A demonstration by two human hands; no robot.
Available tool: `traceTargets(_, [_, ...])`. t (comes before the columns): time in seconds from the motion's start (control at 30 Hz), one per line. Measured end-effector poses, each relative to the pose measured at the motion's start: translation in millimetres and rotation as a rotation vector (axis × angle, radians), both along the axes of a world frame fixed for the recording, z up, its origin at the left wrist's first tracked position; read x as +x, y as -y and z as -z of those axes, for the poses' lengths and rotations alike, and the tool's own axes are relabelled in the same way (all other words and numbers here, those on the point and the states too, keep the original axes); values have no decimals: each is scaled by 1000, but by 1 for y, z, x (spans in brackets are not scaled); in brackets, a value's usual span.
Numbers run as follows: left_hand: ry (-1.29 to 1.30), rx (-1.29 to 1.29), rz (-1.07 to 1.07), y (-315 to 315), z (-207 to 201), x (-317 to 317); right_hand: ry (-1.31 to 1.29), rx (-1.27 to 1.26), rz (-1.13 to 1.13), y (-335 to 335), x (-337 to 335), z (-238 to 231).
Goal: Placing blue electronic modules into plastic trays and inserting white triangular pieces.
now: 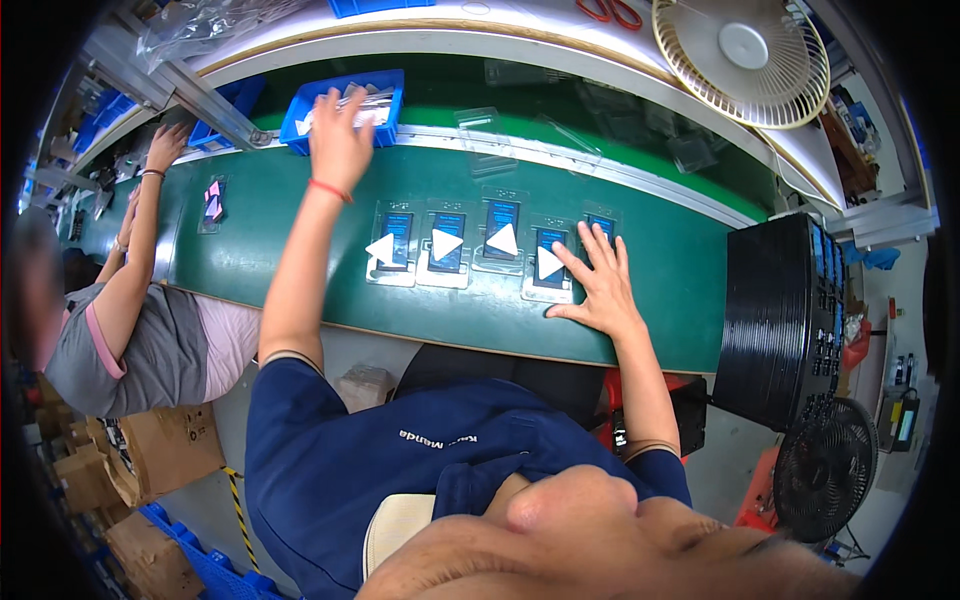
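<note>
My left hand, wearing a red wristband, reaches over a blue bin at the back of the bench. Its fingers are stretched out above white flat pieces in that bin, and nothing shows held in them. My right hand is spread open at the right end of a row of clear plastic packs. Each pack has a dark blue rectangular insert, and several bear a white triangle. The right fingertips touch or hover over the last two packs; the rightmost is partly hidden by the fingers.
Clear plastic trays lie by the rail at the green bench's back. A black ridged stack stands at the right end. Above is a shelf with a fan and red scissors. A co-worker works at left.
</note>
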State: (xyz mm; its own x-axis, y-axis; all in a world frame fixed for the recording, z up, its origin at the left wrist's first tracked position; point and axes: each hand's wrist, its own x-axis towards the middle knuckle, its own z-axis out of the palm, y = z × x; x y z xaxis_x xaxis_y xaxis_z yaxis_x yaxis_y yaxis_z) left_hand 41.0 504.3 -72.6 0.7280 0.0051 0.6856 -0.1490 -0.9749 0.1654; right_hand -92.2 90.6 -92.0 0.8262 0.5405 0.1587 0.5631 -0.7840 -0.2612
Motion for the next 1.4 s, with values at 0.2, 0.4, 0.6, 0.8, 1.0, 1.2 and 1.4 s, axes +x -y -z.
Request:
traceTargets(0.2, [-279,-32,46,103,16,-142,45,-67,64,-15,17,7])
traceTargets(0.4, [-537,-55,-113,70,38,-157,73,-101,34,-78,15,19])
traceTargets(0.6, [-472,-7,-145,-64,49,-142,116,-50,-68,-198,13,28])
traceTargets(0.8, [-327,-29,-92,-169,57,-134,121,365,-246,-268,10,24])
traceTargets(1.0, [-11,39,-10,-88,20,-143,605,973,-73,-127,57,-121])
traceTargets(1.2, [22,30,716,69,-23,-135,1196,1186,-262,-15,43,-278])
traceTargets(1.4, [-107,295,1405,166,26,-161,980,-6,-128,-8,-19,-171])
